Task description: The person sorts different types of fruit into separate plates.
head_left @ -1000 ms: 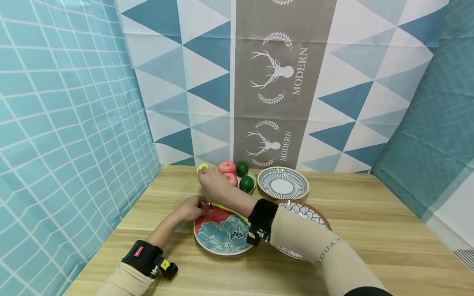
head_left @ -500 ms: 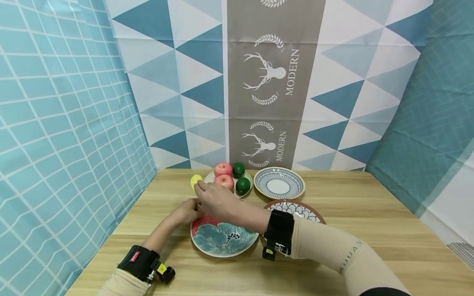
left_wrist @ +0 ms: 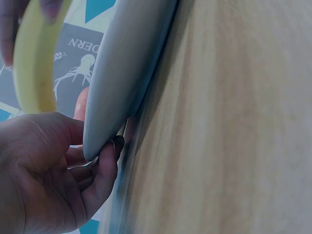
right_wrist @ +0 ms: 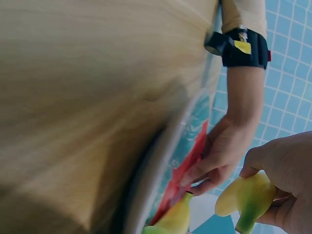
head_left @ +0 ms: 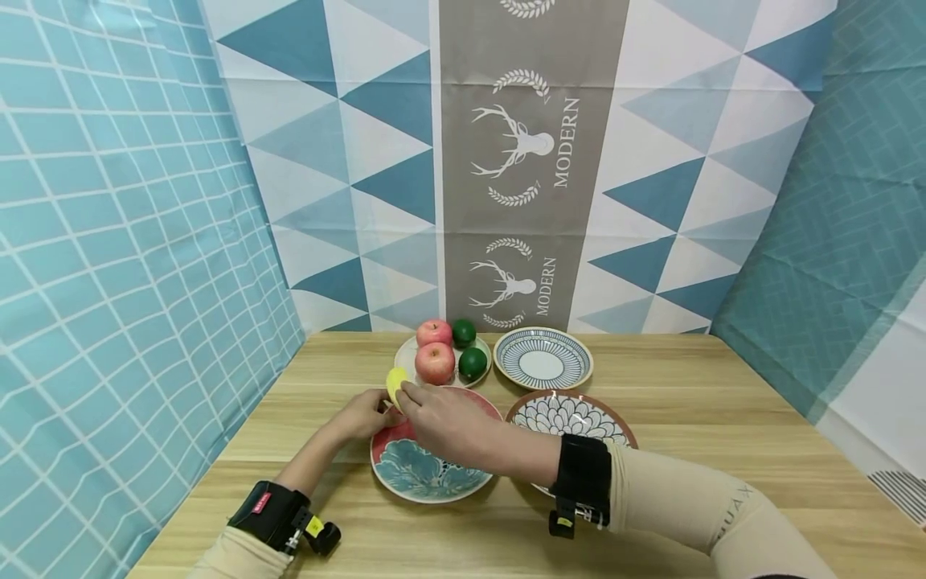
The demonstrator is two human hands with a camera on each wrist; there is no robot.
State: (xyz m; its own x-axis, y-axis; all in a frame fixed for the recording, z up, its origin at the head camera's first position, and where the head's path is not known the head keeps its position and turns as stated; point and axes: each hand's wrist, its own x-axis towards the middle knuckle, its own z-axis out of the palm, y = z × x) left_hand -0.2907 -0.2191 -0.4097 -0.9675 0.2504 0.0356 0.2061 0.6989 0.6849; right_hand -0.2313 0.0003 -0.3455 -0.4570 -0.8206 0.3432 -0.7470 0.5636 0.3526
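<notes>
Banana [head_left: 396, 384] is in the air at the far left rim of the red-blue plate [head_left: 427, 474], bench [head_left: 405, 547] below. Right hand [head_left: 448, 422] has fingers and thumb curled round it; left hand [head_left: 362, 416] pinches that rim. Another yellow fruit [right_wrist: 176, 214] seems to sit on the plate. Likely the carry step; next move calls for a steady rim, controlled grip.

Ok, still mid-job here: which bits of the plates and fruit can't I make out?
Head: part of the red-and-blue plate, behind the right hand.
Head: part of the brown-rimmed plate, behind the right forearm and wrist strap.
Left wrist: upper end of the held banana, cut off by the top edge.
Right wrist: the lower yellow fruit, cut off by the bottom edge.
</notes>
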